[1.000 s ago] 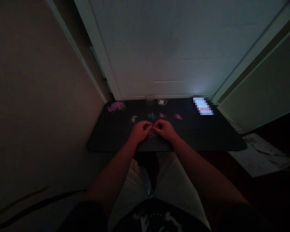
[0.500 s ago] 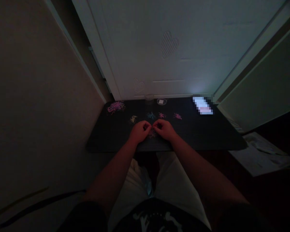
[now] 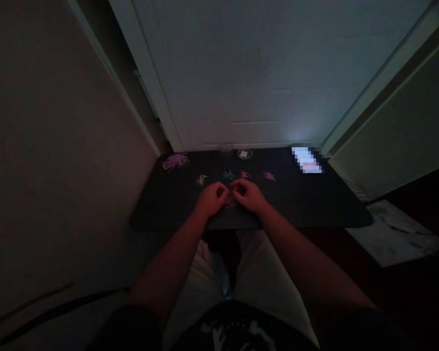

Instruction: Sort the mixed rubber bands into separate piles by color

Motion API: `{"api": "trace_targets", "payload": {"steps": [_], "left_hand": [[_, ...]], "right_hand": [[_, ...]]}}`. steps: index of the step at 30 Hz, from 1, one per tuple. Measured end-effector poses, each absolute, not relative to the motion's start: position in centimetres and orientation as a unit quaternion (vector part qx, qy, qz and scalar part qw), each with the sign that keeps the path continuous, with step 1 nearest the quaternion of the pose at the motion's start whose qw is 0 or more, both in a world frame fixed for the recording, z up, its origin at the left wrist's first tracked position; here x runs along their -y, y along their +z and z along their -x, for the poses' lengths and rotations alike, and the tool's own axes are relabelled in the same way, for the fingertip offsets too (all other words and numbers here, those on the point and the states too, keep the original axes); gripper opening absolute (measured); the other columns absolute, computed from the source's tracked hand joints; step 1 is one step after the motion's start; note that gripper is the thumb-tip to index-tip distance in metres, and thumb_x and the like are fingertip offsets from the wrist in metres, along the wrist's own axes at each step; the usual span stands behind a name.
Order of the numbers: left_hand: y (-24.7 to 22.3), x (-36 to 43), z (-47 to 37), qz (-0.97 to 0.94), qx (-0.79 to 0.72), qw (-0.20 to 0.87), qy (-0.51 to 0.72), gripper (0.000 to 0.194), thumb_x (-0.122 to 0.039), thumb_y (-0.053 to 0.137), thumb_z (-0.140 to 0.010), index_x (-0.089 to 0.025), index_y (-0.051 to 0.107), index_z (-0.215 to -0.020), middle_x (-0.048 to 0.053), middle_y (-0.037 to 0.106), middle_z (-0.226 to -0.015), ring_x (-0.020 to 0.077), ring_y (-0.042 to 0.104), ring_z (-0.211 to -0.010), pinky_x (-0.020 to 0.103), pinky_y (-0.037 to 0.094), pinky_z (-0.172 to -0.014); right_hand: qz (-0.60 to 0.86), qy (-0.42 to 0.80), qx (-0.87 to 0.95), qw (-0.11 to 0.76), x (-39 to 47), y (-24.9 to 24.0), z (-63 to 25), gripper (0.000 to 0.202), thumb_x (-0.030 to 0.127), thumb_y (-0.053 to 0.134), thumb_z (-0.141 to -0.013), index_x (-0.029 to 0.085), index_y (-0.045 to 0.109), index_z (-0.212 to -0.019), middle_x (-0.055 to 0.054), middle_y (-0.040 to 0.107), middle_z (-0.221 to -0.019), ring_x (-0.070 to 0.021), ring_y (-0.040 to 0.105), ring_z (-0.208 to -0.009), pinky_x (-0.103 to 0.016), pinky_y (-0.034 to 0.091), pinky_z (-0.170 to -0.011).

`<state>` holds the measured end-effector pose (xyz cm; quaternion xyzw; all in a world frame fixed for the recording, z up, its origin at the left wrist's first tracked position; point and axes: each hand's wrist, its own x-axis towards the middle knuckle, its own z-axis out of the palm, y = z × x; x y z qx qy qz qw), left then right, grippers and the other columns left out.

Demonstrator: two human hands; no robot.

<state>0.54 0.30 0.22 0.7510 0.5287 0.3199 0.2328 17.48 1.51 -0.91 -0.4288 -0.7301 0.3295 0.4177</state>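
Facing each other in apparent fine fingertip work, the curled left hand [image 3: 209, 200] and right hand [image 3: 251, 196] flank a pinkish strand pile [image 3: 229, 203] on the dark tabletop [image 3: 168, 209]; whether either grasps a strand cannot be told.

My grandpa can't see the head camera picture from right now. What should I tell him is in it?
Two bare hands, left and right, nearly meet over a small pinkish pile on a dark tabletop. Beyond them lie little yellowish, blue and pink piles, with a bigger pink-purple heap far left and a glowing, blurred-out screen far right.
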Motion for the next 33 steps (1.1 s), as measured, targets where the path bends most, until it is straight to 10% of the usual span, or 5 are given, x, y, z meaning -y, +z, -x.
{"api": "trace_targets", "payload": {"steps": [33], "left_hand": [[0.36,-0.33,-0.57,-0.741,-0.519,0.237,0.354,0.012,-0.027,0.05,-0.081,-0.017,0.058,-0.081,0.001,0.061,-0.076,0.0125,0.055,-0.07,0.024,0.042,-0.063]], "right_hand": [[0.434,0.277,0.758,0.4,-1.66,-0.89,-17.59,0.008,0.021,0.053,-0.073,0.017,0.059,-0.072,-0.001,0.058,-0.069,-0.0117,0.05,-0.062,-0.024,0.039,-0.058]]}}
